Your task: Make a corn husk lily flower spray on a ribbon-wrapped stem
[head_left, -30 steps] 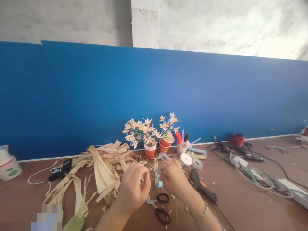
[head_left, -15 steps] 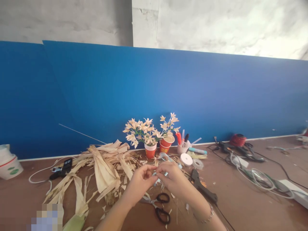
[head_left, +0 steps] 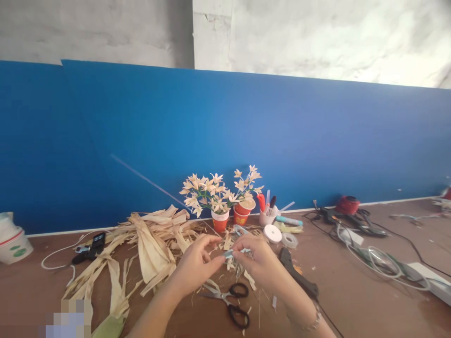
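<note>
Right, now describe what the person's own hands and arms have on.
The left hand and right hand wear no gloves. No sleeve shows on the left arm or the right arm. A thin, pale bracelet circles the right one; whether it is beads or chain is too small to tell.

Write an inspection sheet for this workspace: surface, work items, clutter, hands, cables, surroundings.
Surface: brown table, strewn with scraps.
Work items: pale blue strip; black-handled scissors lying nearer the wearer, untouched.
Clutter: dried husks left; flowers in a red cup; glue gun right.
Hands: right hand pinches the strip; left hand has its thumb near one end, grip unclear.
Cables: white cable left; black cord from glue gun.
Surroundings: blue panel behind; grey wall above.
</note>
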{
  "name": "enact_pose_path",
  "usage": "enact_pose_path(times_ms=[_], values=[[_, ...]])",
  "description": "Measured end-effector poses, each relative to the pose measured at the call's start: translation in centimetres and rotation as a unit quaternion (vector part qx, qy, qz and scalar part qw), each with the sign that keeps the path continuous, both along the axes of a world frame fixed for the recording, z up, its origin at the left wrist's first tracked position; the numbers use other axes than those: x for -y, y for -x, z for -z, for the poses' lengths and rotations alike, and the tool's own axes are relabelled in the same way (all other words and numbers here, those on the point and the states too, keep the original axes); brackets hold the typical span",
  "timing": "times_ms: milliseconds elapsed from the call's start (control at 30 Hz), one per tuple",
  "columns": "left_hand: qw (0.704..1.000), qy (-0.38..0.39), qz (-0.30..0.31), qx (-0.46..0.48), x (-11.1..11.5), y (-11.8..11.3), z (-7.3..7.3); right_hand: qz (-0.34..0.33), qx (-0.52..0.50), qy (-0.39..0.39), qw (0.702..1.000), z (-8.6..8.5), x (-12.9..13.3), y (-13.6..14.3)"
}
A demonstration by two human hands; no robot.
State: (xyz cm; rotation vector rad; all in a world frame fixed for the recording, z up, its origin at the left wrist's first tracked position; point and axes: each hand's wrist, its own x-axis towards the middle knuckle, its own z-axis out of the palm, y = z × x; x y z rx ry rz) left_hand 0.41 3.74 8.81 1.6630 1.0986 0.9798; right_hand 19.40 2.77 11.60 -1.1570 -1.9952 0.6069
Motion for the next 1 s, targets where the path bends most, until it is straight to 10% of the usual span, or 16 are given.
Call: enact_pose_path(times_ms=[300, 500, 733, 1000], values=[[0.987, 0.112, 0.044, 0.107, 0.5, -2.1, 0.7, 0.050, 0.109, -0.059, 0.991, 1.5, 0.2, 1.1], [0.995, -0.064, -0.064, 0.051, 0.3, -2.1, 1.0, 0.065, 0.107, -0.047, 0.991, 1.0, 0.1, 1.1], [0.981, 0.079, -0.055, 0.171, 1.2, -2.6, 0.3, 0.066, 0.071, -0.089, 0.991, 1.3, 0.2, 1.4], [0.989, -0.004, -0.072, 0.126, 0.6, -2.0, 0.3, 0.050, 0.029, -0.099, 0.993, 1.2, 0.3, 1.8]])
